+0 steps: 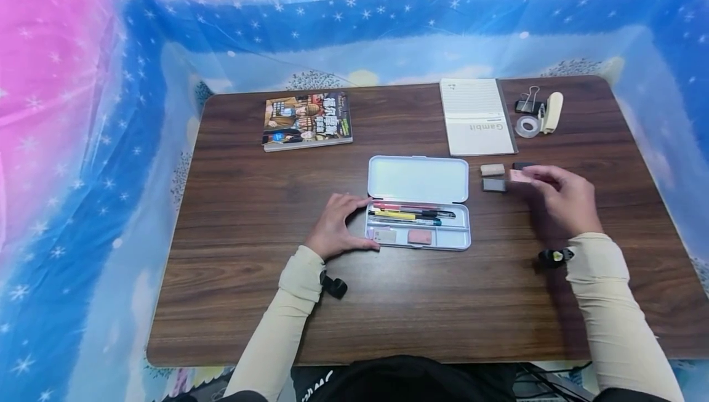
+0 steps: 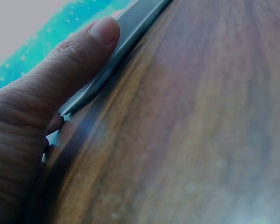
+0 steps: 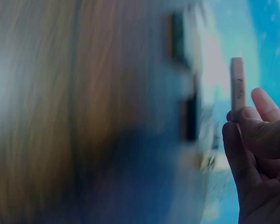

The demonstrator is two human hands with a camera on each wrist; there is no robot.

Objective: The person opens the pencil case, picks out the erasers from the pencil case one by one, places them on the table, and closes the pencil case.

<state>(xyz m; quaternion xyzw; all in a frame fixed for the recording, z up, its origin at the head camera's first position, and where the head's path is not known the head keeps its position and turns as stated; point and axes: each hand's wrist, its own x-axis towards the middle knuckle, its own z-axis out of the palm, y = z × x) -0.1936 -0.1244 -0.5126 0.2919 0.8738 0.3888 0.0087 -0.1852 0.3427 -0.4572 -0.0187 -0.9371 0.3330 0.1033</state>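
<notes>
A white pencil case (image 1: 418, 180) lies with its lid raised, long side toward the person. Several pens (image 1: 412, 213) fill its upper compartment. In the lower one sit a whitish eraser (image 1: 384, 236) and a pink eraser (image 1: 419, 237). My left hand (image 1: 340, 229) holds the case's left end, its thumb (image 2: 102, 32) along the front edge. Right of the case, my right hand (image 1: 567, 199) pinches another pink eraser (image 3: 238, 84) between thumb and fingertips, above the table. Near it lie a beige eraser (image 1: 492, 170), a grey eraser (image 1: 494, 185) and a partly hidden black block (image 1: 522, 166).
A comic-style book (image 1: 308, 120) lies at the back left. Toward the back right are a notebook (image 1: 479, 117), a binder clip (image 1: 528, 101), a tape roll (image 1: 527, 126) and a cream stapler (image 1: 552, 112). Patterned cloth (image 1: 332, 26) hangs around the wooden table (image 1: 249, 217).
</notes>
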